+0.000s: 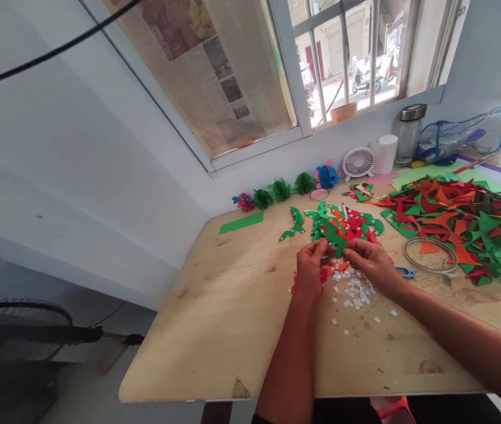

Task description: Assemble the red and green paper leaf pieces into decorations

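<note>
Between my hands is a curved green paper cutout (337, 241), in front of the other cutouts. My left hand (311, 262) pinches its left side with thumb and fingers. On its right, my right hand (370, 262) grips the edge with thumb and forefinger. Just behind lies a heap of green and red paper cutouts (321, 219), many dotted with small white squares. Loose white paper squares (358, 292) are scattered on the wood below my hands. Some red cutouts (294, 281) show partly behind my left wrist.
A large pile of red, orange and green paper scraps (444, 206) covers the table's right side, with a roll of tape (430, 254) before it. Folded paper figures (281, 189), a small fan (358, 162) and a glass bottle (410, 135) line the wall. A green strip (241, 222) lies left.
</note>
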The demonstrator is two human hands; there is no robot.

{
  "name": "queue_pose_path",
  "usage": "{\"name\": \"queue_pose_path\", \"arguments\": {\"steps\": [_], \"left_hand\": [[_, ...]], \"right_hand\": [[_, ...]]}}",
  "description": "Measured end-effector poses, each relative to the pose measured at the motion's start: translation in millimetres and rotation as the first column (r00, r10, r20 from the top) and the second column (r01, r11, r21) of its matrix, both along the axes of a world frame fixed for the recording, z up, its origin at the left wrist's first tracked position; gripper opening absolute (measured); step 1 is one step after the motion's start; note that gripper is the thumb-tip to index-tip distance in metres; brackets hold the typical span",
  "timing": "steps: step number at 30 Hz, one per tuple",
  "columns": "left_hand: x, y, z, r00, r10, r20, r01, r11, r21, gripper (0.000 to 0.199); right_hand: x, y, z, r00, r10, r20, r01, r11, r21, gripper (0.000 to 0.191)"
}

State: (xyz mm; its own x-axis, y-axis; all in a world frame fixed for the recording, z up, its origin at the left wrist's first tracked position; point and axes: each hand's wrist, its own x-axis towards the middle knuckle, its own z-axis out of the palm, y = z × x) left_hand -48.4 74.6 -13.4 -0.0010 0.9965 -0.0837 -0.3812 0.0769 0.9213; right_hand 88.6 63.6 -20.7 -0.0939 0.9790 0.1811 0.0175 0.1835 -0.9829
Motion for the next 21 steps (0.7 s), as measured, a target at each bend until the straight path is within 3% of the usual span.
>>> {"name": "queue_pose_path", "arguments": {"steps": [6,13,17,21], "left_hand": [[0.0,2.0,0.0,0.998,0.052,0.041,-0.053,0.999,0.007,0.028],[6.0,2.5,-3.1,0.951,0.217,-0.219,-0.182,0.968,0.171,0.016],[9.9,-0.5,-2.5,0.918,0.268,-0.291,-0.203,0.951,0.235,0.012],[11.5,-1.7,-1.0,0.927,0.265,-0.266,-0.204,0.950,0.238,0.011]], "right_hand": [[0.8,0.0,-5.3,0.973,-0.001,0.229,-0.019,0.996,0.084,0.026],[0.4,-1.2,-1.7,0.924,-0.105,0.367,0.052,0.987,0.152,0.031],[0.5,-1.2,-1.1,0.896,-0.182,0.405,0.108,0.974,0.199,0.032],[-0.9,-0.6,-3.6,0.940,-0.094,0.327,0.065,0.993,0.099,0.030]]}}
